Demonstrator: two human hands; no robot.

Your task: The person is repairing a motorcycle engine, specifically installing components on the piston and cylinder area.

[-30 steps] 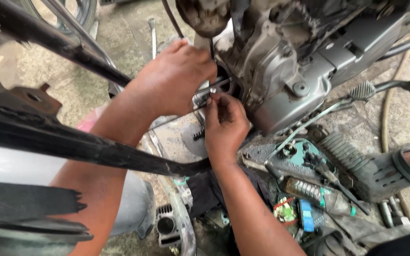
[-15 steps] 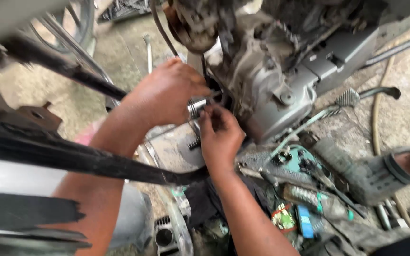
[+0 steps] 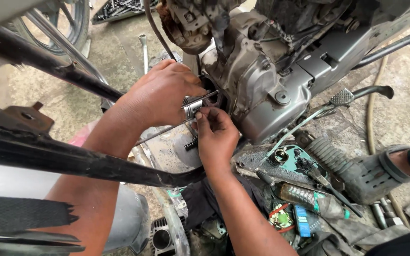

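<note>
Head view: both hands [image 3: 167,97] on piston [image 3: 193,106].

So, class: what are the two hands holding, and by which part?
Both hands, left and right, grip the small ribbed metal piston by its sides, at the engine.

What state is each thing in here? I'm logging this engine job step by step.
Left hand: wrapped over the piston.
Right hand: fingertips pinching at the piston.
Piston: exposed, sticking out of the engine.
Engine: cylinder off, studs bare.
Cylinder: lying on the ground.
</note>
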